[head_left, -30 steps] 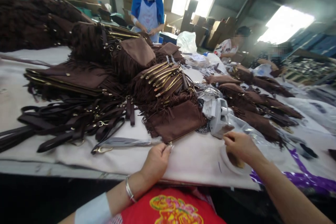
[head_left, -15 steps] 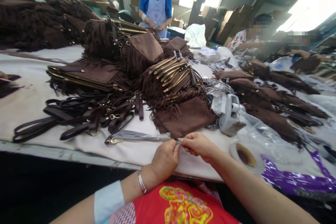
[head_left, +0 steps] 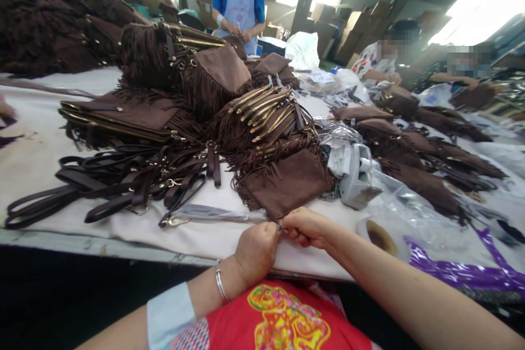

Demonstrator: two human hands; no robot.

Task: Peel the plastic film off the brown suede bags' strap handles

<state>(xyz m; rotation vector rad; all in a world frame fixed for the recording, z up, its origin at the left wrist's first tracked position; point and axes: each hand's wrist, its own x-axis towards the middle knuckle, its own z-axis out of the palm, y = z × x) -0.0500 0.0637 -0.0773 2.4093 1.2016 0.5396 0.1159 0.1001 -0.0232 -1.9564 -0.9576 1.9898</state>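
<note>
Near the table's front edge, my left hand (head_left: 258, 249) is closed in a pinch, its fingertips almost meeting those of my right hand (head_left: 307, 228). Both hands pinch a small item at the near corner of a brown fringed pouch (head_left: 291, 183); it is too small to make out. The pouch lies flat just beyond the fingers. To the left, a strap in clear plastic (head_left: 217, 212) with a gold clasp (head_left: 177, 221) rests on the white cloth. Several dark brown straps (head_left: 102, 175) lie in a tangle farther left.
Stacked fringed bags (head_left: 262, 115) stand behind the pouch. A grey-white tape dispenser (head_left: 356, 178), a tape roll (head_left: 380, 238) and purple plastic (head_left: 463, 273) are to the right. Across the table stands a person in an apron (head_left: 240, 8); other people work at the right.
The view has shifted slightly, moving the bags and straps a little left in the picture. My hands stay together at the pouch's corner, with the fingers slightly turned.
</note>
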